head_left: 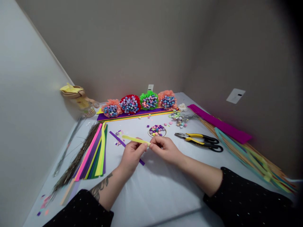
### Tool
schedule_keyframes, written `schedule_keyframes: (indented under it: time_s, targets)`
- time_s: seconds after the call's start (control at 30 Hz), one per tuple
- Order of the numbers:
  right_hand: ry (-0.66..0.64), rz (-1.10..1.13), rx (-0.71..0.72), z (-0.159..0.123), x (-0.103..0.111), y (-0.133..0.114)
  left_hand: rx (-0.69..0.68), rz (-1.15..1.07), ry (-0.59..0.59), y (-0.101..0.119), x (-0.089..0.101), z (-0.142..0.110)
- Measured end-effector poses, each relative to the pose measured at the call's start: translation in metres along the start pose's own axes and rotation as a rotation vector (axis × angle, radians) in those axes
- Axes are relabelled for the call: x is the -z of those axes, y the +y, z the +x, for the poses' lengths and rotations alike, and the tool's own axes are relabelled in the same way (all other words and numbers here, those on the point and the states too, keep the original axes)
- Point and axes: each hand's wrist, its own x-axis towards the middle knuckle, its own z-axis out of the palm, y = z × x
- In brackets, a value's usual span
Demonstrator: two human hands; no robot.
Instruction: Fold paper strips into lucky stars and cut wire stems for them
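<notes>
While our left hand [132, 153] and right hand [166, 150] pinch a yellow strip [133, 138] above the pale table [153, 195], our grip hides its held end, whose shape we cannot make out. Our left hand covers the middle of a loose purple strip [118, 140]; our dotted black sleeves [241, 195] run out of view.

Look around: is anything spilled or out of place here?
Only mild clutter: loose scraps lie at the near left of the table, and some small pieces sit outside the round dish, as if spilled.
</notes>
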Motion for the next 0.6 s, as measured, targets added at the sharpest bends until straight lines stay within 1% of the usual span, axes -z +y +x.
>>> schedule_keyframes:
  time_s: [0.13, 0.2, 0.3, 0.37, 0.47, 0.6]
  targets:
    - [-0.042, 0.032, -0.057, 0.0006, -0.0004, 0.0018, 0.033, 0.036, -0.013, 0.0009, -0.0008, -0.0017]
    - [-0.038, 0.055, -0.073, 0.0007, -0.0005, 0.0026, 0.037, 0.054, -0.006, 0.0008, -0.0013, -0.0025]
    - [-0.02, 0.096, -0.094, 0.0011, -0.0003, 0.0027, 0.001, 0.061, 0.007, 0.0001, -0.0017, -0.0033]
    - [-0.019, 0.141, -0.111, 0.0015, 0.0005, 0.0022, -0.028, 0.049, -0.011, -0.001, -0.0015, -0.0035]
    - [-0.038, 0.214, -0.122, 0.0021, 0.0023, 0.0011, -0.014, -0.014, -0.064, -0.0037, -0.0003, -0.0027]
    - [-0.064, 0.247, -0.103, 0.002, 0.0037, 0.0009, 0.075, -0.192, -0.135, -0.0055, 0.0008, -0.0005]
